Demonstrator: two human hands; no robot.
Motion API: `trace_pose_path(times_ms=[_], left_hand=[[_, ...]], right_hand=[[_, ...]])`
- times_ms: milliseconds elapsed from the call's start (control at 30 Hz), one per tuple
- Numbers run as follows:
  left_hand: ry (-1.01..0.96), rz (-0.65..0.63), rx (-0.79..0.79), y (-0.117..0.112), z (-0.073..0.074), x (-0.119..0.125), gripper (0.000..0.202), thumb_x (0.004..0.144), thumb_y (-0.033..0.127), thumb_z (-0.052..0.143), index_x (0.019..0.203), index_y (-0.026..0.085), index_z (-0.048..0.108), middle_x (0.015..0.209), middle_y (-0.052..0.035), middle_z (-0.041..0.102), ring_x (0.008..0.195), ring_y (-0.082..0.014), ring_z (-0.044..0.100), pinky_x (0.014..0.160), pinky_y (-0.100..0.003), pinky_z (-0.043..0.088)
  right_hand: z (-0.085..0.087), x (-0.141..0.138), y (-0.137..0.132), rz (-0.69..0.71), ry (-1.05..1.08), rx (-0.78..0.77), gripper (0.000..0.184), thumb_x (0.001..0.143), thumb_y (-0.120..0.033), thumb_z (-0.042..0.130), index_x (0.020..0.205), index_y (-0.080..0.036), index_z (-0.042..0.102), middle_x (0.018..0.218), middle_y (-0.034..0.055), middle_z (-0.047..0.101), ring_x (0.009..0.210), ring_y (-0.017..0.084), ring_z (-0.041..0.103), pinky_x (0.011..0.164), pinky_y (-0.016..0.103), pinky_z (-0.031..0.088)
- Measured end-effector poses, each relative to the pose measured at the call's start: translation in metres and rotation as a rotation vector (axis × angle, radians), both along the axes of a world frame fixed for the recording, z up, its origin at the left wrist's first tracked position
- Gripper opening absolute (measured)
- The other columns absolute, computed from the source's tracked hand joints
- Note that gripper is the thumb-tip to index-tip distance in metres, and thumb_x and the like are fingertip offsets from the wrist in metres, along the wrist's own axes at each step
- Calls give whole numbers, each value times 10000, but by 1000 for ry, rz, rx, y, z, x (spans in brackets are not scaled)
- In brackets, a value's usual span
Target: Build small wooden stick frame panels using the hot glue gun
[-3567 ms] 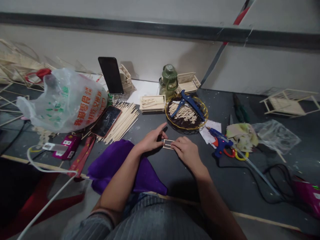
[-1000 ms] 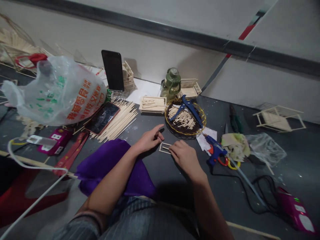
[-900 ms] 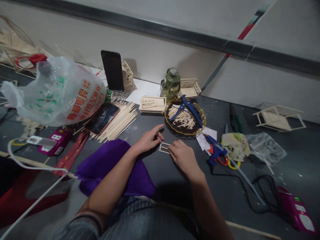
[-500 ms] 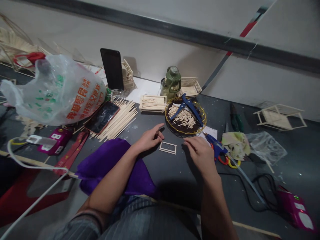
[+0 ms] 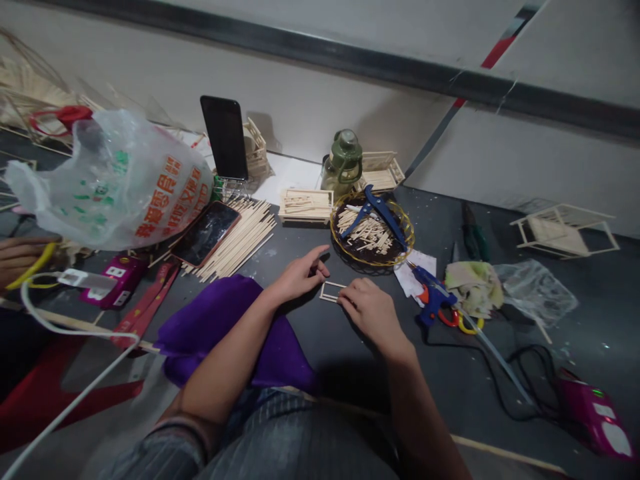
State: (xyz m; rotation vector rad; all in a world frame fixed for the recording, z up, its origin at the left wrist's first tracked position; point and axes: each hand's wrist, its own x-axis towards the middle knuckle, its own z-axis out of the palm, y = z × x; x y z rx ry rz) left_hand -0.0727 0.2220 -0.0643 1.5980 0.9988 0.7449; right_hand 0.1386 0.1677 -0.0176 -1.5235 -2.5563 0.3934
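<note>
A small rectangular frame of thin wooden sticks [image 5: 329, 299] lies flat on the dark table between my hands. My right hand [image 5: 373, 312] pinches the frame's right end, and the fingers cover that end. Just left of the frame rests my left hand [image 5: 300, 275], its index finger stretched out and the other fingers loosely bent, holding nothing. Behind them is a yellow-rimmed basket [image 5: 336, 252] with short cut sticks [image 5: 367, 235] and a blue-handled cutter [image 5: 385, 217]. A blue glue gun [image 5: 431, 283] lies right of my right hand.
Long sticks [image 5: 243, 240] and a phone [image 5: 207, 233] lie at left, near a plastic bag [image 5: 140, 190] and purple cloth [image 5: 215, 320]. Another person's hand [image 5: 23, 260] is by yellow handles at far left. Stick models [image 5: 565, 233], a cloth [image 5: 473, 287] and cables [image 5: 520, 367] are at right.
My right hand has moved left, from beside the glue gun onto the right end of the frame. My left hand has stayed put. Another person's hand has appeared at far left.
</note>
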Motion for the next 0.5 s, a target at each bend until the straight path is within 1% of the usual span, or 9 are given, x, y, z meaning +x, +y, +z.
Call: trace_pose_path(times_ms=[267, 500], left_hand=[[36, -31, -15, 0, 0, -1, 810, 739, 81, 600, 1482, 205, 304, 936, -25, 680, 814, -132, 616, 784, -265, 477], [94, -65, -3, 0, 2, 0, 834, 732, 74, 567, 1498, 233, 280, 898, 5, 665, 779, -122, 605, 770, -257, 475]], right_hand=[[-6, -5, 3, 11, -94, 13, 227, 992, -290, 481, 868, -213, 655, 879, 41, 631, 899, 194, 539, 711, 302, 355], [-10, -6, 2, 12, -85, 37, 244, 1000, -294, 458, 872, -210, 648, 884, 59, 636, 906, 203, 540, 713, 304, 362]])
